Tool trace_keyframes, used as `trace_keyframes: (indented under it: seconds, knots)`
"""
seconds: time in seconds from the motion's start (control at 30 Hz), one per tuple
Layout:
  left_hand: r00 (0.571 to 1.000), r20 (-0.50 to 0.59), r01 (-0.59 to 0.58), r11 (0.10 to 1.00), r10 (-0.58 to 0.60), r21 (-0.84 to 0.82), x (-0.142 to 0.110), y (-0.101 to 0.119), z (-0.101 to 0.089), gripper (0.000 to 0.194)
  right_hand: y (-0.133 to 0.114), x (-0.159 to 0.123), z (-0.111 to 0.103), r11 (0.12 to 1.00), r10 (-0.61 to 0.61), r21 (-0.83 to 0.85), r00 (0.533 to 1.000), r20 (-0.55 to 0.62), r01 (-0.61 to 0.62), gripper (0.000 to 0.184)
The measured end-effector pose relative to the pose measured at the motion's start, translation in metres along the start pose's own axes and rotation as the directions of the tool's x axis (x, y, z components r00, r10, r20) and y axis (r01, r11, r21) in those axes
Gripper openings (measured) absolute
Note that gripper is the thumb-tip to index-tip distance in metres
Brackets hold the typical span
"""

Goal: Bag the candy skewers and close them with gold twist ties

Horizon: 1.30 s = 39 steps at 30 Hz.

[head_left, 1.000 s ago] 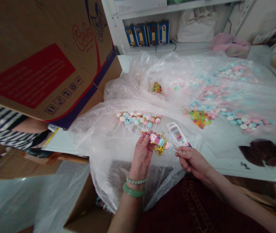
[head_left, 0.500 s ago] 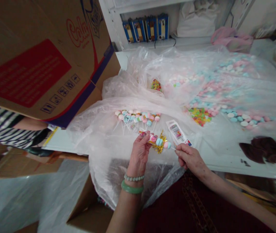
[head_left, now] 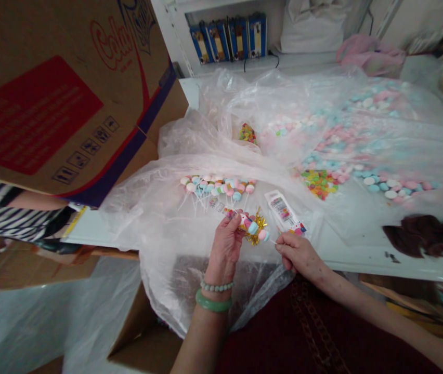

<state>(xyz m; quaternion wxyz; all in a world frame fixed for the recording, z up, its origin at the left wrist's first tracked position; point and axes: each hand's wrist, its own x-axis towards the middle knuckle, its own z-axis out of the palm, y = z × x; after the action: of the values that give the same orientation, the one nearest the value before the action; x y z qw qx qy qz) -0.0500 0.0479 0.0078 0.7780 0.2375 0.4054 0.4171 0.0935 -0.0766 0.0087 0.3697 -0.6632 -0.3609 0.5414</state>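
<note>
Head view: my left fingers (head_left: 231, 224) grip the marshmallow skewer (head_left: 253, 226), its long axis running rightward to the stick end, pinched in my right fingers (head_left: 284, 248).

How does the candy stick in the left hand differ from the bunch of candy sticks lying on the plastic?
The candy stick is held up in the left hand, while the bunch of candy sticks lies on the plastic sheet. The held stick has gold tinsel beside it; the bunch shows none. Both carry pastel pink and blue candies on thin white sticks.
</note>
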Motion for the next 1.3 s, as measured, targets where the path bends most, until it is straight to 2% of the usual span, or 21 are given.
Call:
trace_keyframes:
  seconds: [0.1, 0.23, 0.3, 0.37, 0.43, 0.5, 0.53, 0.57, 0.63, 0.67, 0.77, 0.83, 0.87, 0.9, 0.93, 1.03, 1.1, 1.17, 1.2, 1.23, 1.3]
  knots:
    - [1.0, -0.009, -0.002, 0.999, 0.002, -0.035, 0.002, -0.001, -0.001, 0.027, -0.001, 0.001, -0.002, 0.967, -0.097, -0.238, 0.995, -0.035, 0.086, 0.015]
    - [1.0, -0.012, -0.021, 1.0, 0.021, -0.013, 0.001, -0.005, 0.002, 0.028, 0.005, 0.004, -0.003, 0.851, -0.248, -0.485, 0.968, -0.039, 0.199, 0.019]
    - [0.999, -0.033, -0.036, 0.999, 0.037, 0.025, -0.001, -0.006, 0.004, 0.031, 0.009, 0.005, -0.003, 0.802, -0.299, -0.548, 0.954, -0.027, 0.236, 0.021]
    - [0.999, -0.028, -0.035, 0.998, 0.036, 0.054, -0.001, -0.007, 0.006, 0.033, 0.011, 0.005, -0.003, 0.807, -0.308, -0.536, 0.951, -0.026, 0.247, 0.021]
    - [1.0, 0.006, -0.017, 0.998, 0.016, 0.062, -0.001, -0.006, 0.006, 0.033, 0.011, 0.005, -0.003, 0.886, -0.241, -0.413, 0.97, -0.023, 0.21, 0.02]
    - [0.999, 0.04, 0.016, 0.999, -0.018, 0.048, 0.0, -0.005, 0.005, 0.033, 0.011, 0.006, -0.004, 0.988, -0.078, -0.132, 0.997, 0.016, 0.08, 0.018]
    - [0.998, 0.051, 0.034, 0.999, -0.035, 0.034, 0.001, -0.005, 0.003, 0.034, 0.011, 0.006, -0.005, 0.999, 0.008, 0.045, 0.998, 0.06, -0.011, 0.016]
    - [0.997, 0.059, 0.047, 0.999, -0.048, 0.02, 0.002, -0.005, 0.002, 0.034, 0.011, 0.007, -0.006, 0.97, 0.079, 0.22, 0.989, 0.123, -0.105, 0.014]
    - [0.996, 0.069, 0.052, 0.999, -0.051, -0.003, 0.002, -0.004, 0.001, 0.033, 0.012, 0.011, -0.009, 0.824, 0.148, 0.493, 0.946, 0.287, -0.279, 0.012]
    - [0.996, 0.073, 0.046, 0.999, -0.046, -0.009, 0.002, -0.004, 0.001, 0.032, 0.012, 0.013, -0.011, 0.732, 0.155, 0.576, 0.912, 0.379, -0.364, 0.012]
    - [0.996, 0.088, 0.029, 1.0, -0.028, -0.007, 0.002, -0.004, 0.004, 0.027, 0.012, 0.018, -0.013, 0.465, 0.153, 0.656, 0.784, 0.602, -0.594, 0.009]
    - [0.995, 0.096, 0.028, 1.0, -0.027, -0.004, 0.001, -0.005, 0.006, 0.026, 0.01, 0.02, -0.011, 0.357, 0.154, 0.663, 0.742, 0.652, -0.658, 0.008]
    - [0.995, 0.096, 0.032, 0.999, -0.032, -0.003, 0.001, -0.006, 0.007, 0.025, 0.009, 0.021, -0.009, 0.34, 0.158, 0.666, 0.739, 0.655, -0.664, 0.008]
    - [0.995, 0.091, 0.039, 0.999, -0.038, -0.004, 0.001, -0.006, 0.007, 0.024, 0.008, 0.02, -0.007, 0.353, 0.167, 0.672, 0.751, 0.639, -0.651, 0.009]
    - [0.996, 0.082, 0.046, 0.999, -0.046, -0.005, 0.001, -0.006, 0.007, 0.022, 0.006, 0.019, -0.004, 0.401, 0.181, 0.68, 0.781, 0.598, -0.614, 0.009]
    - [0.997, 0.046, 0.07, 0.997, -0.069, -0.017, 0.002, -0.004, 0.004, 0.02, 0.003, 0.016, 0.001, 0.7, 0.2, 0.617, 0.929, 0.312, -0.358, 0.012]
    - [0.996, 0.018, 0.088, 0.996, -0.088, -0.031, 0.003, 0.0, 0.002, 0.021, 0.002, 0.014, 0.002, 0.875, 0.125, 0.455, 0.985, 0.119, -0.166, 0.013]
    - [0.995, -0.017, 0.101, 0.994, -0.101, -0.03, 0.005, 0.004, 0.0, 0.019, 0.002, 0.013, 0.0, 0.969, -0.006, 0.248, 1.0, 0.016, 0.002, 0.011]
    - [0.994, -0.036, 0.101, 0.995, -0.102, -0.024, 0.005, 0.006, 0.0, 0.017, 0.003, 0.013, -0.001, 0.987, -0.092, 0.127, 0.996, -0.021, 0.094, 0.009]
    - [0.994, -0.055, 0.096, 0.995, -0.097, -0.018, 0.006, 0.007, 0.0, 0.015, 0.003, 0.012, -0.002, 0.983, -0.185, -0.007, 0.981, -0.058, 0.185, 0.008]
    - [0.993, -0.082, 0.078, 0.997, -0.079, -0.014, 0.007, 0.009, 0.0, 0.012, 0.004, 0.01, -0.003, 0.914, -0.351, -0.258, 0.929, -0.118, 0.312, 0.011]
